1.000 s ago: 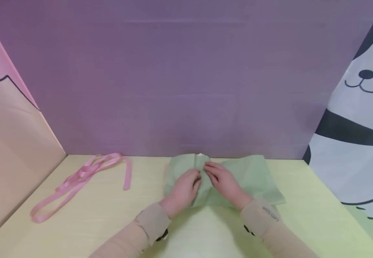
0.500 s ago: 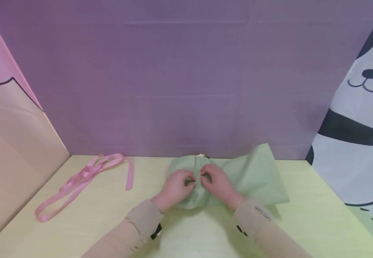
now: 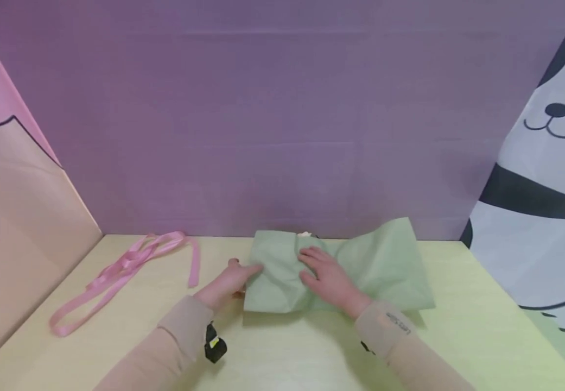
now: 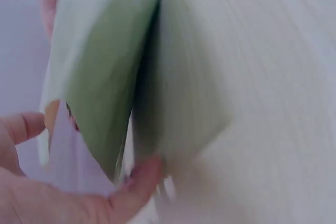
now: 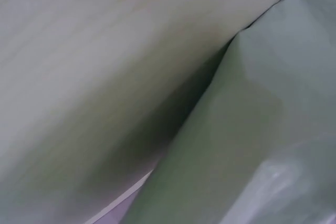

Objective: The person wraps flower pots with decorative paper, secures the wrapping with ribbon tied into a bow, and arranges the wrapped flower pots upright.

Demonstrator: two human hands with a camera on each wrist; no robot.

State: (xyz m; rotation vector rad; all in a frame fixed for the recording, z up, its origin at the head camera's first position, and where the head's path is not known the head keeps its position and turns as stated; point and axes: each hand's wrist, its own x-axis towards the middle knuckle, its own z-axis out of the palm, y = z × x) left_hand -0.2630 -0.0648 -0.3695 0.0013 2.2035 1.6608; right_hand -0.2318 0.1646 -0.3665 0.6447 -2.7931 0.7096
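Observation:
A pale green sheet of what looks like wrapping paper [image 3: 274, 277] lies folded over on the table, its right part [image 3: 389, 266] spreading out with a raised back corner. My left hand [image 3: 230, 279] is at the folded end, thumb stretched onto its edge and the other fingers apart. In the left wrist view, fingers [image 4: 139, 182] stand either side of the paper's open end [image 4: 100, 93], where an orange-brown edge [image 4: 51, 116] shows inside. My right hand [image 3: 328, 277] rests on top of the fold with its fingers stretched out. Most of what lies inside the paper is hidden.
A loose pink ribbon [image 3: 126, 266] lies in loops on the left of the pale yellow table [image 3: 282, 358]. A purple panel [image 3: 282, 119] rises behind the table, with printed panels at both sides. Something small and white [image 3: 304, 234] peeks out behind the paper.
My left hand has moved from the middle of the fold to its left end. The right hand's fingers have straightened onto the paper. The sheet's back right corner has lifted.

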